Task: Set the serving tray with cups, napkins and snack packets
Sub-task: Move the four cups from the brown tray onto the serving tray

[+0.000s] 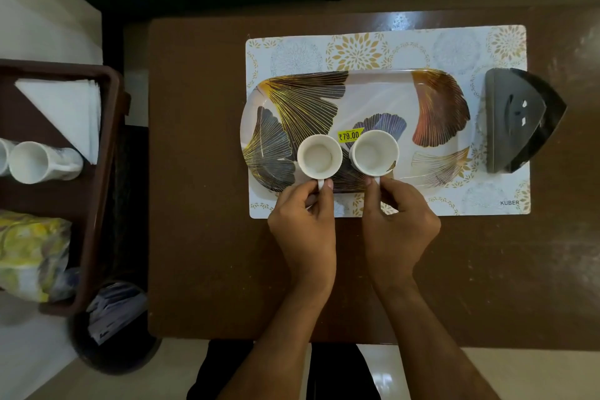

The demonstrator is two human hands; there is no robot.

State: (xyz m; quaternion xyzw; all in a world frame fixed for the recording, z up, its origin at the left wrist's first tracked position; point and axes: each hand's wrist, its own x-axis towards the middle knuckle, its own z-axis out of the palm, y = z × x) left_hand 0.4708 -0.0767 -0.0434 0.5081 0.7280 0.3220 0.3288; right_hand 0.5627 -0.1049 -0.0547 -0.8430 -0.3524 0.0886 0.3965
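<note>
A leaf-patterned oval serving tray (383,91) lies on a floral placemat (454,42). Two white cups stand upright on its near left part. My left hand (303,227) pinches the handle of the left cup (319,156). My right hand (401,224) pinches the handle of the right cup (375,153). Both cups look empty inside. At the far left, a brown crate (104,153) holds white napkins (69,110), more white cups (39,162) lying on their sides, and a yellow snack packet (32,253).
A black napkin holder (519,120) stands at the placemat's right end. The brown table (201,172) has bare surface left of and in front of the placemat. A dark bin (113,328) with papers sits on the floor below the crate.
</note>
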